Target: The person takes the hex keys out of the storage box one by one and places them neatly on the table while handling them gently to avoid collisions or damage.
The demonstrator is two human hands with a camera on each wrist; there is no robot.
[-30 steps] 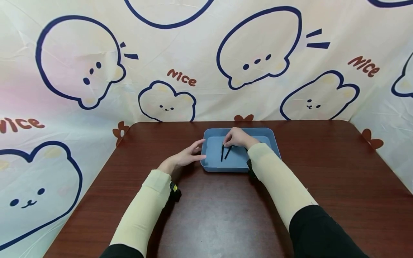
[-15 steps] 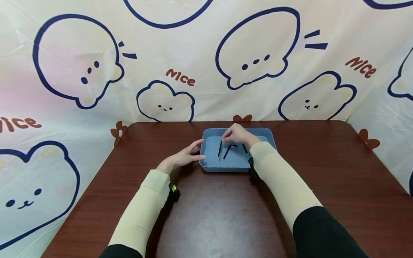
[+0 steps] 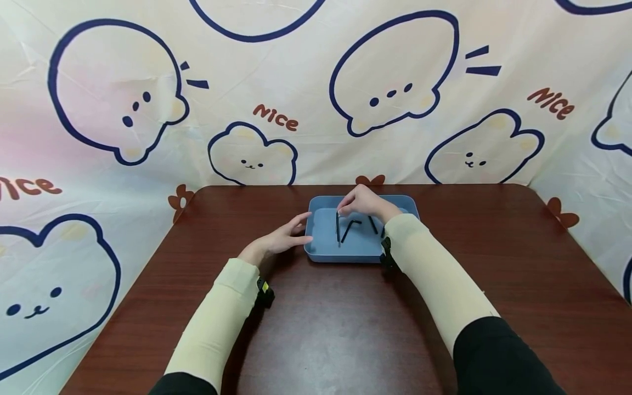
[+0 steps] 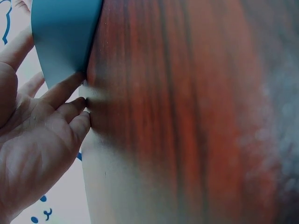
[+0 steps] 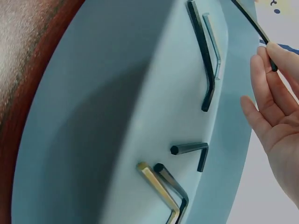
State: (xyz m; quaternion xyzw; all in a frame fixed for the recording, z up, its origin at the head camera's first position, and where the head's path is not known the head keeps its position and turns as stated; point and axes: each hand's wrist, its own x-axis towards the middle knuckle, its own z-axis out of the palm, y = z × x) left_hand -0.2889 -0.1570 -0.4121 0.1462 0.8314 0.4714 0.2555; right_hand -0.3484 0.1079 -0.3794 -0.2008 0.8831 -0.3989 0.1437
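1. In the head view, the held key (image 3: 338, 227), black and slim, is over the tray (image 3: 345, 258), toward its 9 o'clock end. Its long axis runs 12 to 6, free end toward 6; whether that tip touches the tray I cannot tell.
2. The right hand (image 3: 362, 202) pinches its 12 o'clock end between thumb and fingers, likely to leave the shaft free.
3. Just toward 3 o'clock lies the long key (image 3: 346, 232), its long arm toward 7, its short arm toward 3.
4. In the right wrist view, the short key (image 5: 189, 148) lies apart from the side-by-side brass key (image 5: 158, 186) and dark key (image 5: 172, 182), whose bends point toward 5; the tray's walls probably stop them straying.
5. The left hand (image 3: 275, 241), fingers spread wide, rests at the tray's 9 o'clock wall, presumably steadying it.
6. The tabletop (image 3: 316, 318) bears the tray near its 12 o'clock edge.
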